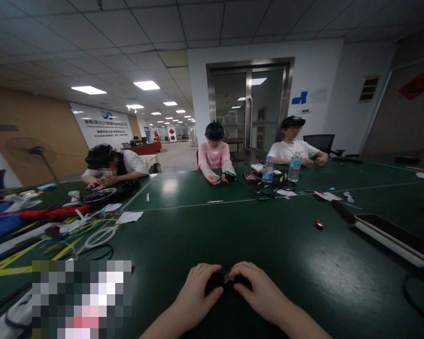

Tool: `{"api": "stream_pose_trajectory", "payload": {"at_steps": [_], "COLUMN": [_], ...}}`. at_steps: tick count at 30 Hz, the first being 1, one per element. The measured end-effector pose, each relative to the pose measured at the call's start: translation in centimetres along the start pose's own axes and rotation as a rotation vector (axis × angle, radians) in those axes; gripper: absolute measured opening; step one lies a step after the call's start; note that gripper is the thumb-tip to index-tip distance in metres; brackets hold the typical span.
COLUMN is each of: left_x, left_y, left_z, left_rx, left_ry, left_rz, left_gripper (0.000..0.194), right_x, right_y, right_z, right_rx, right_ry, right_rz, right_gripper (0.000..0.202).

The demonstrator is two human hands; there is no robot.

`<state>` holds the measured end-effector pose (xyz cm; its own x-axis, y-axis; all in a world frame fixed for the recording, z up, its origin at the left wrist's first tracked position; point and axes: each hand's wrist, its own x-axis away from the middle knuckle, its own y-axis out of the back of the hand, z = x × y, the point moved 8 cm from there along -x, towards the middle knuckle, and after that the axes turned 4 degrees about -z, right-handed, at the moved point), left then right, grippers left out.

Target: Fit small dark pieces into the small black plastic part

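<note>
A small black object [228, 279] with a paler, metallic-looking middle lies low over the green table, between my hands; its kind is too dark to make out. My left hand [199, 293] is curled round its left end, fingertips on top and thumb along the near side. From the other side my right hand [257, 288] grips the right end, with its fingers close to the paler middle. The palms and fingers cover much of the object.
Cables [101, 237] and tools crowd the table's left side. A white-edged device [395, 240] lies at right, near a small red item [318, 224]. Two bottles [267, 170] and a wrench [148, 197] are farther back. Several people wearing headsets sit across and to the left.
</note>
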<state>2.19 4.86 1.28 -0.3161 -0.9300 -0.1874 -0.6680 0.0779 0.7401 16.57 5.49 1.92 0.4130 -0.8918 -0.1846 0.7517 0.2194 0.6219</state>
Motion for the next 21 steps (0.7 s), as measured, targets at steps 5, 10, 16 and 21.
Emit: {"api": "stream_pose_trajectory", "payload": {"at_steps": [5,10,16,21], "left_x": [0.02,0.05,0.03,0.11], "left_y": [-0.08,-0.18,-0.25,-0.24], "left_z": [0.26,0.61,0.55,0.84], "left_rx": [0.021,0.034,0.043,0.072], "left_ry": [0.025,0.038,0.030,0.063], "left_rz": [0.016,0.011,0.000,0.006], "left_gripper": [0.039,0.038,0.038,0.037], "right_x": [0.05,0.03,0.08,0.02], "right_y": [0.12,0.09,0.04,0.02], "right_z": [-0.01,0.12,-0.05,-0.15], "right_rx": [0.012,0.030,0.030,0.041], "right_ry": [-0.028,-0.039,-0.031,-0.036], "right_rz": [0.013,0.019,0.009,0.010], "right_gripper": [0.025,0.026,0.028,0.028]}}
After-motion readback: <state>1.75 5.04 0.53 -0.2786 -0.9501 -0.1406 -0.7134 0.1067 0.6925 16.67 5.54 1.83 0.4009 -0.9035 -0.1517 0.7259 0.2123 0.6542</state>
